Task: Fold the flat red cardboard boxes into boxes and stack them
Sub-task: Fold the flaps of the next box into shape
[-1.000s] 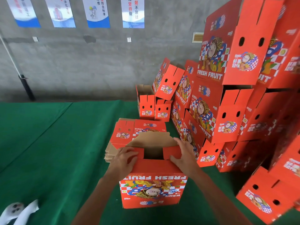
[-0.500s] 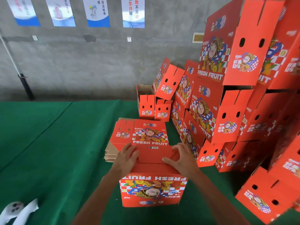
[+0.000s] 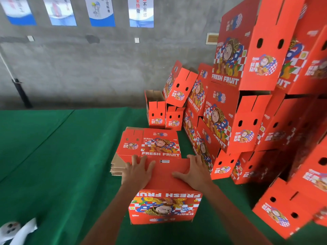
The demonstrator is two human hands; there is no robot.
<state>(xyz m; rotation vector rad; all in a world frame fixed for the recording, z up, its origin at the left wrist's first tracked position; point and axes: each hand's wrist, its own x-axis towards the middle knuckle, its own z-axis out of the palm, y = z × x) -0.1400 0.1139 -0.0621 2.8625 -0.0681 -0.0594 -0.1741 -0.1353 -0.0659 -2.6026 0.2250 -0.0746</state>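
Both flat-fingered hands, left hand [image 3: 137, 171] and right hand [image 3: 196, 172], press the box [image 3: 166, 206] top's edges.

A single head-worn view looks forward and steeply down, close above both hands [image 3: 169, 174] on a box [image 3: 164, 207]. Farther off it takes in the wall [image 3: 88, 68]. No second view exists.
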